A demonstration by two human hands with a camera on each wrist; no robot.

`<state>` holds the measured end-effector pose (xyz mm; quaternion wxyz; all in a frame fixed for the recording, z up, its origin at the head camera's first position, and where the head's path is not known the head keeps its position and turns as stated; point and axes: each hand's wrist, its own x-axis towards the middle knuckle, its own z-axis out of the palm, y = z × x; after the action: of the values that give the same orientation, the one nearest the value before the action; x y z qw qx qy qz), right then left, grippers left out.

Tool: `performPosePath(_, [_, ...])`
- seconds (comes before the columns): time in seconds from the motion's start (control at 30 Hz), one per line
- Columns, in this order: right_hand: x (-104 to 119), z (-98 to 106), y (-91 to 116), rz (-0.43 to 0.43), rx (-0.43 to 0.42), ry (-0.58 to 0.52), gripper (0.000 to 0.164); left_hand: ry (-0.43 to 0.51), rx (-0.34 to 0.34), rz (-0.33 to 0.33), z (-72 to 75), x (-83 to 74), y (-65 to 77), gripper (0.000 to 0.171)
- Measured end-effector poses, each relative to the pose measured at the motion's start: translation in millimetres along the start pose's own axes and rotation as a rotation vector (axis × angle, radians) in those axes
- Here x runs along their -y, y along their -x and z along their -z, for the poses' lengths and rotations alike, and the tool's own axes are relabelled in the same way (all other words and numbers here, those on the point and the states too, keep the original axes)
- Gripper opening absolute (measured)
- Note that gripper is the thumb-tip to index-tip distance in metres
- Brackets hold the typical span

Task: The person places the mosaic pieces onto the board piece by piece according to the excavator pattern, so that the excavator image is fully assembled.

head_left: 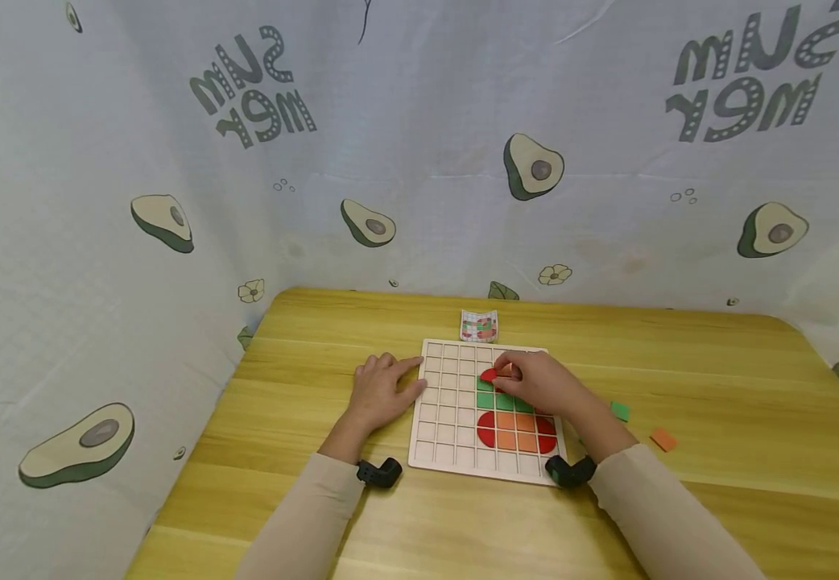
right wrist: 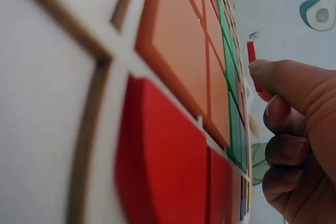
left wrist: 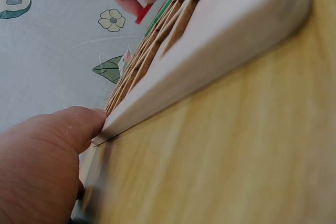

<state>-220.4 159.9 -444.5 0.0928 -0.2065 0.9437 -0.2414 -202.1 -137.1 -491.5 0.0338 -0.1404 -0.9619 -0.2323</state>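
Note:
A pale wooden grid board [head_left: 444, 415] lies on the table with colored tiles in its right half. My right hand [head_left: 544, 383] pinches a red rounded tile [right wrist: 251, 52] between thumb and fingers, held over the upper part of the board near the green tiles [head_left: 486, 399]. Closer to me, orange tiles [head_left: 506, 431] sit in the grid with red rounded tiles [head_left: 486, 430] at both ends. My left hand [head_left: 378, 393] touches the board's left edge with thumb and index finger, the other fingers relaxed on the table.
Behind the board stands a small curved card [head_left: 479, 327] printed with a colored grid pattern. To the right of my right forearm, a loose green tile [head_left: 619, 411] and an orange tile [head_left: 663, 439] lie on the wooden table [head_left: 746, 403]. A patterned curtain [head_left: 434, 161] borders the table.

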Motion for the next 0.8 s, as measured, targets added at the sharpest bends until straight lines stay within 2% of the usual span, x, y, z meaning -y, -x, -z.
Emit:
performPosePath(0.23, [0, -5, -14, -0.061, 0.016, 0.042, 0.032, -0.004, 0.006, 0.005, 0.8, -0.5, -0.6, 0.049])
performPosePath(0.67, [3, -7, -15, -0.045, 0.044, 0.034, 0.03, -0.031, -0.019, -0.005, 0.9, -0.7, -0.5, 0.047])
performPosePath(0.8, [4, -6, -15, -0.068, 0.035, 0.047, 0.03, -0.024, -0.017, -0.006, 0.4, -1.3, -0.6, 0.047])
